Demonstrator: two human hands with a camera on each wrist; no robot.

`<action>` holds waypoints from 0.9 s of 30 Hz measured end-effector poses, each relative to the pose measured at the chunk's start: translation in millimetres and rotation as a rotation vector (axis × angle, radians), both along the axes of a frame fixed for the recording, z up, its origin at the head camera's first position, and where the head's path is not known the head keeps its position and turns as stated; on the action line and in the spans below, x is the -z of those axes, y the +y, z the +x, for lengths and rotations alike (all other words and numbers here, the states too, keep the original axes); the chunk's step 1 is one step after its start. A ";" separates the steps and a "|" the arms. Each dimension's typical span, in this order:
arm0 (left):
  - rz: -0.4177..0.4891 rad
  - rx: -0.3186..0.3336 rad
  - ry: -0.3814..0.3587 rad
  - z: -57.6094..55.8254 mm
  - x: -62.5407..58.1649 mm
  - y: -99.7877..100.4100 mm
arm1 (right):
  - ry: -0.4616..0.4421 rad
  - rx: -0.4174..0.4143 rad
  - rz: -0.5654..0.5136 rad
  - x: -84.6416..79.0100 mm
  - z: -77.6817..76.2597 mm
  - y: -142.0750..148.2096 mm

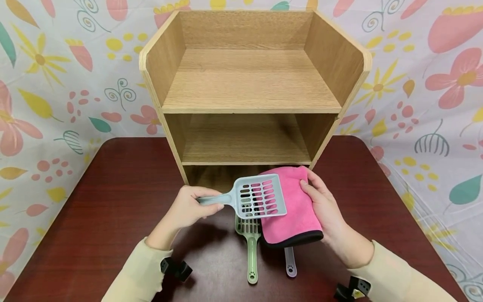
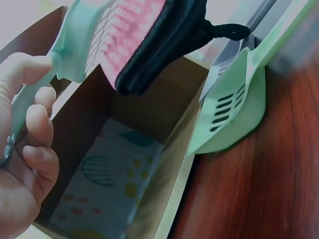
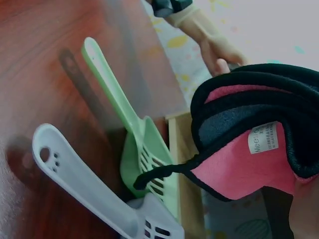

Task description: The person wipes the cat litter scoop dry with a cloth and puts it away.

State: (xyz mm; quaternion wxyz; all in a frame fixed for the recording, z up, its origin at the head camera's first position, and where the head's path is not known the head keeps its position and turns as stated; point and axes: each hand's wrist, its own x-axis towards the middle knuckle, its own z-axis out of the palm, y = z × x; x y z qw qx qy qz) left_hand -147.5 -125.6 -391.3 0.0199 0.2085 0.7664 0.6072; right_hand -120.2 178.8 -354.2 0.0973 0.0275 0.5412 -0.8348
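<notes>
My left hand grips the handle of a pale blue litter scoop, thumb pressed along it in the left wrist view. The slotted head is held up over a folded pink cloth with black edging. My right hand pinches that cloth by its right side, with the thumb in front. From the right wrist, its folded layers, a white label and a black loop show. Below, a green litter scoop and a grey-lavender litter scoop lie on the table, the latter's head hidden by the cloth from above.
A wooden shelf unit with an open top and lower compartments stands at the back of the dark red table. The two lying scoops are at its front edge. Patterned fabric hangs behind and at both sides.
</notes>
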 end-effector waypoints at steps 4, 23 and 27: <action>0.031 0.034 0.018 -1.1 -0.7 3.4 | -0.035 -0.039 0.000 1.5 1.1 -5.0; 0.052 0.018 0.015 1.3 -6.0 4.7 | -0.081 -0.109 -0.067 -2.2 1.4 -14.4; 0.081 0.018 0.018 1.6 -4.9 4.7 | -0.087 -0.123 -0.098 -4.8 2.1 -10.6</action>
